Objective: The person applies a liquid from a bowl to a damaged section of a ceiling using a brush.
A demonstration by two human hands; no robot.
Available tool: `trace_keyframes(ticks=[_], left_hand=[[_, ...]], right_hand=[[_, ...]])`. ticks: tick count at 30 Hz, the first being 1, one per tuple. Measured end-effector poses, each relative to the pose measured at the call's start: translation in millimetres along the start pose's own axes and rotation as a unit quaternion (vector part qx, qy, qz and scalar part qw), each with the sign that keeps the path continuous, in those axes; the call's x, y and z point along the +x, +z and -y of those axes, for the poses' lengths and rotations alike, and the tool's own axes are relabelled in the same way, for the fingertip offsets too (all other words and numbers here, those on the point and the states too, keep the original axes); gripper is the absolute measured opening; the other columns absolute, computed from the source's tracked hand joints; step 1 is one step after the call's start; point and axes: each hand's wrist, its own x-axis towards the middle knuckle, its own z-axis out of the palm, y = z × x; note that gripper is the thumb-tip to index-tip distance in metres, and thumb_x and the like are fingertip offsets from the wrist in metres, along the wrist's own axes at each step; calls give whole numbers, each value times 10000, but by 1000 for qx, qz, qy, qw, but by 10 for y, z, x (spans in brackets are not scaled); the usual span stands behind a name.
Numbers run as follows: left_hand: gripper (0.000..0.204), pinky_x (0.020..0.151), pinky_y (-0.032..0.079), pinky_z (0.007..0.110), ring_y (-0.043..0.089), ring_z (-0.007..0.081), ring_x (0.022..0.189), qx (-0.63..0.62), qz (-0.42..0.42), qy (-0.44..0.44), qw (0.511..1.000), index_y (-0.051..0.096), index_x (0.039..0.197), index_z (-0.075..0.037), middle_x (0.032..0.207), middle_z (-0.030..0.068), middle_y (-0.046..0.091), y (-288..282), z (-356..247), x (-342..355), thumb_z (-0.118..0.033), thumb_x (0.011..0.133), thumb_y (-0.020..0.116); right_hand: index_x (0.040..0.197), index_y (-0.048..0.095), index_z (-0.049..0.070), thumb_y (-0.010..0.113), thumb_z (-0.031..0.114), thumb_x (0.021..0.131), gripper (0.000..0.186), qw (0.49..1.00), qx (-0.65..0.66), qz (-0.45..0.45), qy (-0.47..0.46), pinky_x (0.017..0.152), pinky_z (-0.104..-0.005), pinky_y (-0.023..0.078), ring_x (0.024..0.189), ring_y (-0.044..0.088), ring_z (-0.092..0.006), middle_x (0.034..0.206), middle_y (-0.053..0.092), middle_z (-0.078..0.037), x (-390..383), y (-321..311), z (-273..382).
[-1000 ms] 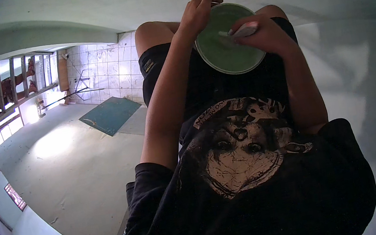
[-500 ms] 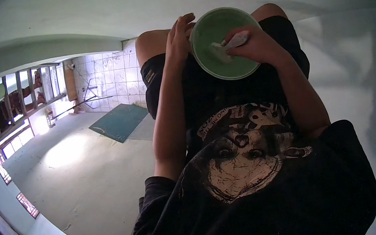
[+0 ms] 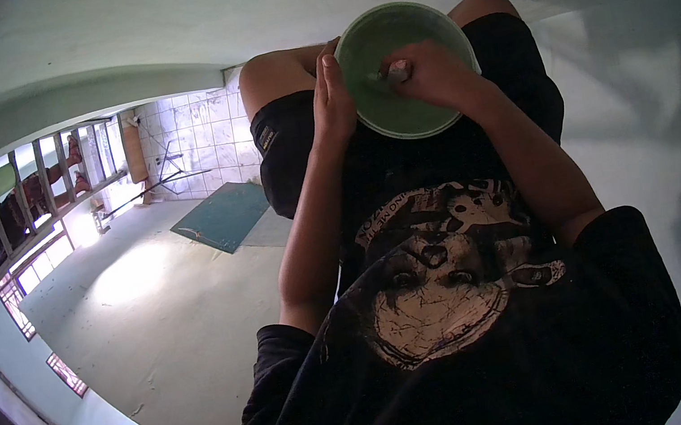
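Observation:
A round green bowl (image 3: 420, 118) rests on my lap between my thighs, its mouth facing up. Against its left side lies my left hand (image 3: 334, 106), which holds the bowl by the wall; some of its fingers are hidden behind the rim. My right hand (image 3: 437, 77) reaches over the right rim into the bowl. It is closed around a pale handle (image 3: 398, 71), the end of which shows beside the fingers. The working end of that tool is hidden, so its kind cannot be told. The bottom of the bowl is dim.
Left of me, a teal mat (image 3: 223, 217) lies on the pale floor (image 3: 174, 351). A dark metal stand (image 3: 175, 176) is near the tiled wall (image 3: 203, 127). Beyond a railing (image 3: 16, 192) another person (image 3: 4, 217) is beside a light green container (image 3: 4, 179).
My right hand has turned and moved left and deeper over the bowl, hiding the tool's pale tip. The bowl has shifted slightly up in view, and my left hand's fingers have closed in along its side.

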Motion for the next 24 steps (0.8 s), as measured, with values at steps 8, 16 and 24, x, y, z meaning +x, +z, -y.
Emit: trace_keyframes(ticks=[8, 16, 24], left_hand=[[559, 1019, 355, 348, 479, 257, 1202, -3, -11, 26, 1000, 441, 1305, -18, 1251, 163, 524, 4, 90, 23, -433, 1016, 202], [581, 1016, 349, 342, 475, 244, 1175, -3, -15, 38, 999, 451, 1287, 15, 1242, 166, 517, 7, 92, 31, -428, 1016, 192], [546, 997, 365, 339, 492, 235, 1141, -22, -16, 43, 999, 458, 1274, 13, 1212, 156, 526, 4, 153, 51, -400, 1021, 205]], right_hand=[[950, 682, 80, 587, 150, 773, 212, 1000, -8, 13, -9, 758, -394, 505, 831, 641, -353, 875, 656, -182, 75, 176, -137], [939, 689, 84, 589, 164, 768, 214, 999, -1, 26, 28, 777, -395, 506, 846, 639, -350, 876, 659, -174, 0, 35, -12], [942, 694, 102, 658, 139, 729, 219, 997, -54, 38, 34, 775, -385, 508, 839, 650, -315, 882, 666, -157, 87, 148, -74]])
